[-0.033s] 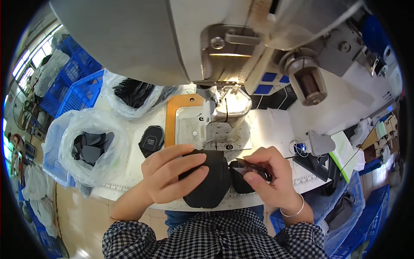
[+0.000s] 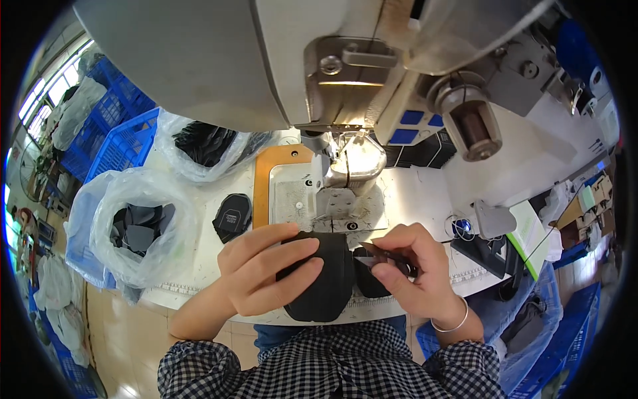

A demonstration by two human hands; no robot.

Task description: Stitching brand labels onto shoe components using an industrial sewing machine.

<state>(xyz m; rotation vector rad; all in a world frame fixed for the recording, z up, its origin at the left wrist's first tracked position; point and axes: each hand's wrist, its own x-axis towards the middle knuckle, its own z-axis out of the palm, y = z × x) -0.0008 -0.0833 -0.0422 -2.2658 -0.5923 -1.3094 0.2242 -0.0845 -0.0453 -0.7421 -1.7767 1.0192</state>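
My left hand (image 2: 269, 272) is curled over the upper left part of a black fabric piece (image 2: 322, 289) with cut corners, gripping it at the table's near edge; its thumb is hidden. In my right hand (image 2: 419, 272) is a small pair of thread snips (image 2: 395, 261), the blades apart and pointing left at the piece's right edge. Under the snips lies a smaller black piece (image 2: 370, 282), partly covered by the blades and fingers. A black patch with light print (image 2: 232, 218) rests on the table to the left of the sewing machine's orange-framed plate (image 2: 263, 189).
Above my hands looms the sewing machine head (image 2: 342, 86), its lamp lit. A thread spool (image 2: 477, 130) hangs at its right. Plastic bags of black pieces (image 2: 109, 229) stand on the left, beside blue crates (image 2: 123, 146). A bagged blue crate (image 2: 541, 319) is at lower right.
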